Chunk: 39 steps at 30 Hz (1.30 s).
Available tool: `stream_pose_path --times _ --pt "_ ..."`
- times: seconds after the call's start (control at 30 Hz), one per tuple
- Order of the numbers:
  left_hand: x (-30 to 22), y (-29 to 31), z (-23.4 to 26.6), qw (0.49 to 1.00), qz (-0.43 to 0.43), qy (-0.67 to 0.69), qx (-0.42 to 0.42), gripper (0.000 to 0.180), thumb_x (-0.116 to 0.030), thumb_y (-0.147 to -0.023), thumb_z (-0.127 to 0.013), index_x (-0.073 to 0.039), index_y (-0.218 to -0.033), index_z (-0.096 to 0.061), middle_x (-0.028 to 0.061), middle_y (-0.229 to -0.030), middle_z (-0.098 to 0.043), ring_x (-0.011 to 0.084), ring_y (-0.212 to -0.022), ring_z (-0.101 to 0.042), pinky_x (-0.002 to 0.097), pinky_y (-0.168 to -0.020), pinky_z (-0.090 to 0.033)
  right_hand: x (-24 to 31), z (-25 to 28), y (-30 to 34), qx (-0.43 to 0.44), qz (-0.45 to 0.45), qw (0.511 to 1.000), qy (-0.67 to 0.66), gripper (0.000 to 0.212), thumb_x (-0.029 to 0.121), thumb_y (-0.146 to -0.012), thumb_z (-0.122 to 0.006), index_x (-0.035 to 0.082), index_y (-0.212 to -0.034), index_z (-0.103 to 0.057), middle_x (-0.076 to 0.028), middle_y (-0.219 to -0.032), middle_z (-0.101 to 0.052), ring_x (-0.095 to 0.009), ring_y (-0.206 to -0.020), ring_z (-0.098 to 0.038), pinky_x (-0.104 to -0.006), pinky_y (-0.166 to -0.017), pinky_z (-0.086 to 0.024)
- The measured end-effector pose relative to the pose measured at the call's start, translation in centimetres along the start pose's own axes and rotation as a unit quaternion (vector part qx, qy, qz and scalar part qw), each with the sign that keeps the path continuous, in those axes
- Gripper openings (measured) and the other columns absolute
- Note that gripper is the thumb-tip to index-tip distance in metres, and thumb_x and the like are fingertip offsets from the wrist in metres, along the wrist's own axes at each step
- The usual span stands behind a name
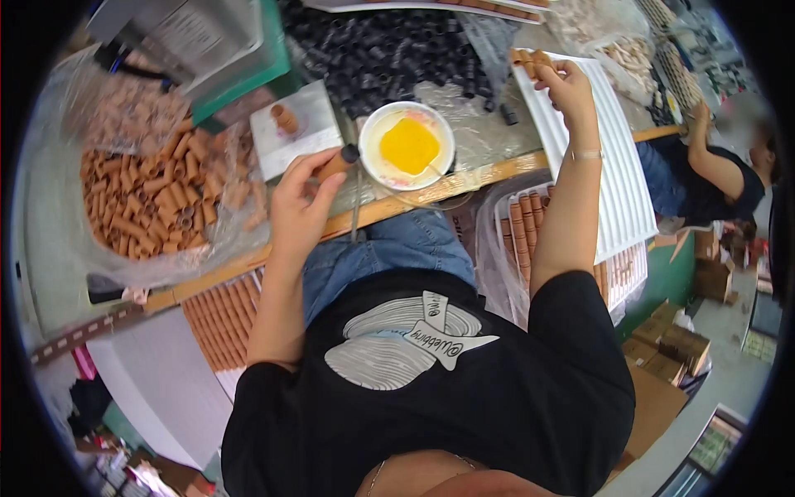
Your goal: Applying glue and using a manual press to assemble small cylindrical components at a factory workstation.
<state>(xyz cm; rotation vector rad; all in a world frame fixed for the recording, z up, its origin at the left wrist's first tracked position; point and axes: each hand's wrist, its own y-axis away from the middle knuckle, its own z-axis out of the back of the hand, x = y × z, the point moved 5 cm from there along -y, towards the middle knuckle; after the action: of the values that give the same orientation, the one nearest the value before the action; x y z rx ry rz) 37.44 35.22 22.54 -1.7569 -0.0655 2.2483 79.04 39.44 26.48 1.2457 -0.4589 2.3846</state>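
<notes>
Bench assembly of short brown tubes, viewed from the head. The left hand [303,203] pinched one brown tube [334,167] between thumb and fingers, with a black end piece [350,153] at its tip, just left of a white bowl [368,157] of yellow fluid [408,145]. The right hand [570,93] gripped brown tube pieces [523,58] at the far end of a white ridged tray [613,182]; the fingers hid their exact number. Another brown piece [284,120] rested on a metal plate [265,149]; loose tubes [149,199] lay heaped at far left, and black pieces [373,50] beyond the bowl. The step in hand was judged to be laying out pieces on the tray, a tipped tube waiting in the left hand. The next move appeared to call for aligning the right hand's pieces with the ridges before release.
</notes>
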Motion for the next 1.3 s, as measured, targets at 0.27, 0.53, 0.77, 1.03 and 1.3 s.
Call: stream_pose_path --times 0.27,0.53,0.77,1.03,1.3 --pt "-1.5 0.5 0.8 0.999 -0.001 0.015 0.051 0.027 -0.006 -0.082 -0.068 -0.002 -0.109 -0.067 0.0016 -0.093 -0.062 0.0069 -0.076 -0.054 0.0189 -0.063 -0.041 9.9 -15.4 16.8 0.386 0.008 0.857 -0.342 0.029 0.009 -0.078 -0.075 -0.001 -0.103 -0.064 0.001 -0.080 -0.063 -0.003 -0.063 -0.054 -0.0176 -0.054 -0.044" --pt "1.1 1.5 1.4 0.983 0.119 0.093 0.101 0.036 0.000 -0.082 -0.068 0.001 -0.116 -0.057 0.0059 -0.100 -0.061 0.0085 -0.087 -0.058 0.0194 -0.076 -0.046 11.2 -16.9 17.4 0.393 0.198 0.889 -0.128 0.028 0.005 -0.071 -0.075 0.005 -0.099 -0.069 -0.004 -0.076 -0.062 -0.011 -0.064 -0.055 -0.0239 -0.060 -0.045" --pt "1.1 -2.8 4.5 0.993 -0.012 0.104 -0.056 0.046 -0.004 -0.076 -0.073 0.001 -0.117 -0.053 0.0101 -0.102 -0.064 0.0137 -0.092 -0.059 0.0250 -0.080 -0.050 14.4 -18.8 15.3 0.271 0.343 0.899 0.033 0.031 0.021 -0.076 -0.070 0.002 -0.092 -0.053 -0.015 -0.075 -0.064 -0.034 -0.073 -0.062 -0.0389 -0.066 -0.049" --pt "3.8 -6.8 7.3 0.994 -0.002 -0.097 -0.046 0.029 -0.009 -0.086 -0.060 0.000 -0.113 -0.053 0.0146 -0.105 -0.062 0.0254 -0.096 -0.060 0.0327 -0.082 -0.046 14.4 -25.7 11.7 0.156 0.369 0.916 0.035 0.038 0.029 -0.073 -0.075 0.005 -0.098 -0.061 -0.014 -0.094 -0.060 -0.035 -0.092 -0.054 -0.0444 -0.080 -0.046" --pt "0.9 -0.7 7.7 0.976 0.092 0.190 0.058 0.038 -0.014 -0.098 -0.047 0.001 -0.132 -0.042 0.0072 -0.107 -0.060 0.0151 -0.097 -0.058 0.0267 -0.079 -0.049 14.4 -22.8 13.2 0.082 0.390 0.914 0.077 0.050 0.032 -0.069 -0.079 0.007 -0.109 -0.062 -0.011 -0.098 -0.058 -0.028 -0.091 -0.054 -0.0390 -0.075 -0.046"
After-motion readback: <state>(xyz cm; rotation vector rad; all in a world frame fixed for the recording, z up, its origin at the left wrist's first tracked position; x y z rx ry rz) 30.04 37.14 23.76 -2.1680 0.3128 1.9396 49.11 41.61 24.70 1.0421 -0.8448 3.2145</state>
